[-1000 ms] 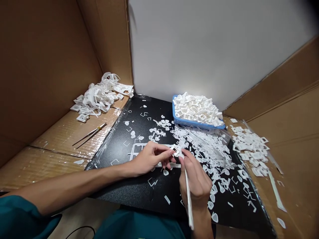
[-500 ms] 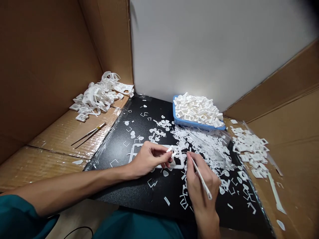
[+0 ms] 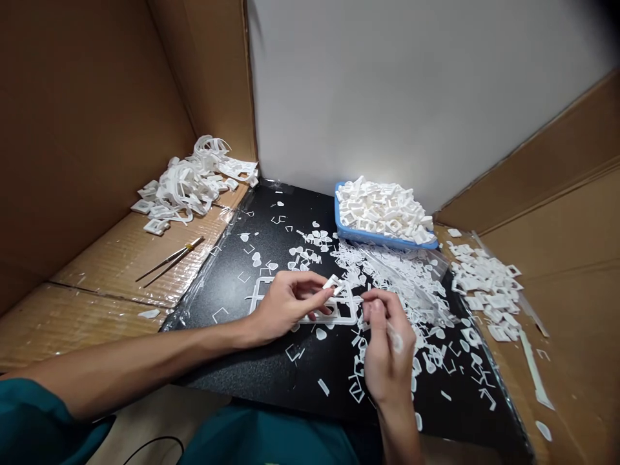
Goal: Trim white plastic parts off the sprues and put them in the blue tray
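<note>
My left hand (image 3: 288, 303) pinches a small white plastic piece (image 3: 332, 283) between thumb and fingertips, just above a white plastic frame (image 3: 310, 303) lying flat on the black mat (image 3: 271, 374). My right hand (image 3: 387, 352) is closed around a thin white stick tool (image 3: 393, 336), its fingers bent, a few centimetres right of the small piece. Many white offcuts (image 3: 402, 284) litter the mat around both hands.
A blue tray (image 3: 368, 236) heaped with white parts stands at the back. A pile of white strips (image 3: 186, 187) lies on the left cardboard, with thin tweezers (image 3: 169, 260) nearer me. More white parts (image 3: 487, 287) sit at the right. Cardboard walls enclose the area.
My right hand has drawn back from the small piece and turned the stick tool, which now points away from me. My left hand keeps its pinch on the piece.
</note>
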`<state>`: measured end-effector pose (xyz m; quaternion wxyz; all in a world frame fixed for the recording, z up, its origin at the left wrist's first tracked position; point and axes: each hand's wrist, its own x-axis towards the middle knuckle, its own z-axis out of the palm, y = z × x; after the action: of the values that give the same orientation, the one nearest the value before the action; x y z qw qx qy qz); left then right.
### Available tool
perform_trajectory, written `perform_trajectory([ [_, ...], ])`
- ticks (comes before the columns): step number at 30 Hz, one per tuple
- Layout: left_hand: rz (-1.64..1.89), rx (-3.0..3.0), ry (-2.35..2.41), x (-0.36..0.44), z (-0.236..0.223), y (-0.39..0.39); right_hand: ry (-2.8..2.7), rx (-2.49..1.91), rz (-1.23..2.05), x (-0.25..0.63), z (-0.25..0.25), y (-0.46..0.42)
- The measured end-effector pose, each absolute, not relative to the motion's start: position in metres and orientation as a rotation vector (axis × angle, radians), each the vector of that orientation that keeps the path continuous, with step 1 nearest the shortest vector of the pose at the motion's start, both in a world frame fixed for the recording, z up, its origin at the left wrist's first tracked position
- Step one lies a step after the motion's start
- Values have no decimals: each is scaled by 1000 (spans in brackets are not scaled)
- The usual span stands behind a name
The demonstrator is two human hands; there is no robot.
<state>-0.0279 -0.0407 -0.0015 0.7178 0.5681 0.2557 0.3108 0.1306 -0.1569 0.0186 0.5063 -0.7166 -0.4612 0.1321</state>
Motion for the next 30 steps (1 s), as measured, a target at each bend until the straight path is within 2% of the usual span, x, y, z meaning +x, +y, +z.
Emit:
perform_trajectory([
  [7,800,1540,561,-30,0,-42,-1222,-1717,386,120,15,-145],
  [17,680,1630,467,-33,-1,-44,-1282,-1691,567,118,29,-146],
  [20,664,1513,444,-31,0,-42,-1292,-1757,468,114,27,-146],
  [25,646,1262,407,-30,-2,-39,-1241,-2007,88,134,22,-148],
  [30,519,1029,285,-30,1,-33,-1220,-2156,-8,175,15,-151],
])
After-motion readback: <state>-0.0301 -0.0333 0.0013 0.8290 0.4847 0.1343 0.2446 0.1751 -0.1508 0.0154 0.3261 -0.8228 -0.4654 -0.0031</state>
